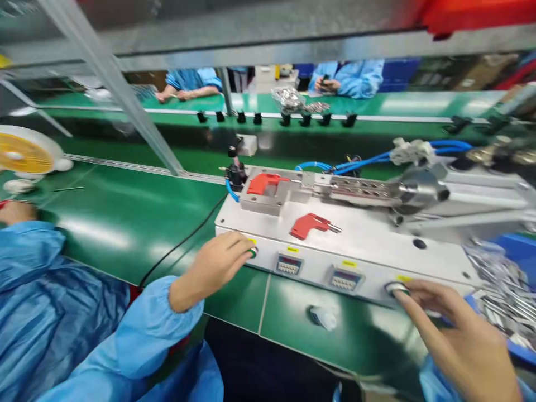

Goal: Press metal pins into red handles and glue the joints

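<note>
At the front left of a white bench machine point(366, 234), my left hand point(215, 262) reaches a green push button point(252, 252); its fingers are stretched out and hold nothing. My right hand point(464, 329) has its thumb on a second push button point(397, 288) at the front right, with the fingers apart and loosely bent. A red pistol-shaped handle point(266, 183) sits in the metal fixture block point(262, 204), in line with a metal slide mechanism point(360, 191). Another red handle with a metal shaft point(312, 225) lies loose on the machine's top.
Two small counters point(288, 265) are set in the machine's front. A small plastic piece point(323, 317) lies on the green bench point(285, 307). At right stands a blue bin point(517, 251) with metal parts. A co-worker's blue sleeve point(29, 245) is close at left, near a fan point(29, 151).
</note>
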`<state>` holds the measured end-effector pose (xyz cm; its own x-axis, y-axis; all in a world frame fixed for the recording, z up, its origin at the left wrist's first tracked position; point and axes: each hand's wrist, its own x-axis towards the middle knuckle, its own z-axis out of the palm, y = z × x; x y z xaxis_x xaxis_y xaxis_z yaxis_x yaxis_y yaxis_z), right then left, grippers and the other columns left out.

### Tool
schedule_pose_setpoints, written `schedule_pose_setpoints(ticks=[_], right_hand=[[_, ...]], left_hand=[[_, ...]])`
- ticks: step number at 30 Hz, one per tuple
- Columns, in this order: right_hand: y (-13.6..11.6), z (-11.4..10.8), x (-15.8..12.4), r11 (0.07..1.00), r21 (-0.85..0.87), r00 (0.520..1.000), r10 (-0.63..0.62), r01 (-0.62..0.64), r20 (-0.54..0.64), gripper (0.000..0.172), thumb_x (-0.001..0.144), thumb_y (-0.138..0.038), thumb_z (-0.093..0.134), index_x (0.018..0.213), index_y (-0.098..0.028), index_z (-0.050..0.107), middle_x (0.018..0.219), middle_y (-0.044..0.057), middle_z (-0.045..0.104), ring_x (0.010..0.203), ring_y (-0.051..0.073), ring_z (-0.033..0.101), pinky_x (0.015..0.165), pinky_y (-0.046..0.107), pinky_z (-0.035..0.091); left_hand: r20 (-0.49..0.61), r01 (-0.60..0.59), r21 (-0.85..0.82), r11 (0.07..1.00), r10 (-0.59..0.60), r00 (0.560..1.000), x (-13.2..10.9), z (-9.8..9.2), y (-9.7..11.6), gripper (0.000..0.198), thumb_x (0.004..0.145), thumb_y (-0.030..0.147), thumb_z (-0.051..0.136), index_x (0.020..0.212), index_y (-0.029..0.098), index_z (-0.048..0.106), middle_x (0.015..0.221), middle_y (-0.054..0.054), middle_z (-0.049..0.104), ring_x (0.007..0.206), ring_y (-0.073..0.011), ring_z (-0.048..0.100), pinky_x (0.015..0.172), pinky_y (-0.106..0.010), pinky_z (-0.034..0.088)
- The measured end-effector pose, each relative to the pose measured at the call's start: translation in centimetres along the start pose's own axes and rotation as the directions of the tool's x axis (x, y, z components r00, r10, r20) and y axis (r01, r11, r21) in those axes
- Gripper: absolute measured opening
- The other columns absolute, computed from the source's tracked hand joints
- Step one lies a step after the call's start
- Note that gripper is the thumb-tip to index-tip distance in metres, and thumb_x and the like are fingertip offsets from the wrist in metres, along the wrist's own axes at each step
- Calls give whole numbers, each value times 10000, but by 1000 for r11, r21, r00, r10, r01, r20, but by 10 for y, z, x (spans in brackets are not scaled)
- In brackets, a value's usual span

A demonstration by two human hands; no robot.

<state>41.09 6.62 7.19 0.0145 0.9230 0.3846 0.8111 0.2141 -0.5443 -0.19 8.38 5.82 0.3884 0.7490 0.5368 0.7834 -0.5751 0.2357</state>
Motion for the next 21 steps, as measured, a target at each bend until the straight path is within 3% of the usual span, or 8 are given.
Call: schedule_pose_setpoints(ticks=[2, 6, 10, 14, 16, 18, 19, 21], right_hand=[[-8, -2, 3, 1000, 27, 1000, 2, -2, 4, 464, 975, -738, 640, 970, -277, 690, 780, 50, 720, 631, 249, 686, 652, 401, 584], [-17, 13, -8, 999, 37, 989, 38, -33, -144, 346, 1025, -601, 645, 1010, -259, 695, 840, 52, 734, 707, 239, 705, 757, 399, 618], [-18, 39, -45, 987, 120, 956, 132, -104, -263, 306, 1014, -519, 689, 1108, -229, 686, 908, 71, 740, 783, 239, 720, 785, 396, 630], [-20, 61, -83, 977, 127, 942, 203, -174, -268, 257, 1049, -475, 624, 959, -236, 659, 791, 43, 699, 665, 212, 666, 679, 361, 591], [-22, 67, -92, 985, 68, 967, 172, -162, -190, 298, 1071, -462, 576, 882, -245, 652, 740, 41, 682, 647, 216, 654, 668, 362, 568], [-21, 69, -95, 991, 5, 984, 136, -136, -114, 335, 1081, -473, 548, 860, -249, 664, 714, 49, 673, 665, 233, 662, 690, 375, 556], [-21, 70, -96, 991, -17, 987, 127, -129, -97, 347, 1080, -491, 544, 863, -251, 672, 712, 55, 674, 674, 244, 667, 689, 382, 549], [-19, 71, -95, 992, -31, 989, 119, -122, -91, 363, 1054, -548, 573, 875, -256, 692, 732, 74, 684, 686, 272, 673, 647, 395, 526]], left_hand=[[30, 3, -16, 1000, -2, 1000, 4, -5, -2, 190, 1113, 212, 523, 1112, 240, 711, 1010, -56, 761, 921, -215, 737, 858, -339, 602], [12, 16, -18, 1000, -16, 1000, 8, -8, 1, 168, 1108, 216, 531, 1045, 236, 686, 934, -50, 740, 844, -224, 710, 771, -348, 573], [-30, 42, -54, 998, -44, 999, 0, -7, 6, 139, 1098, 234, 550, 1067, 237, 685, 959, -53, 745, 874, -229, 716, 786, -355, 586], [-147, 28, -80, 996, -39, 988, 1, -8, 14, 112, 1086, 216, 579, 1093, 228, 691, 982, -56, 733, 901, -221, 717, 819, -349, 598], [-202, -28, -80, 996, 11, 979, 17, -10, 23, 91, 1078, 211, 607, 1096, 220, 696, 975, -57, 723, 895, -220, 709, 821, -347, 595], [-176, -68, -44, 997, 59, 983, 45, -12, 41, 110, 1067, 219, 639, 1154, 202, 705, 1055, -81, 735, 967, -245, 718, 875, -380, 597], [-114, -71, -12, 997, 69, 991, 63, -13, 52, 157, 1063, 226, 649, 1206, 190, 704, 1134, -99, 738, 1035, -269, 724, 920, -413, 599], [118, -21, 71, 997, 13, 993, 102, -13, 71, 271, 1042, 224, 691, 1300, 142, 681, 1270, -131, 718, 1136, -312, 728, 946, -449, 604]])
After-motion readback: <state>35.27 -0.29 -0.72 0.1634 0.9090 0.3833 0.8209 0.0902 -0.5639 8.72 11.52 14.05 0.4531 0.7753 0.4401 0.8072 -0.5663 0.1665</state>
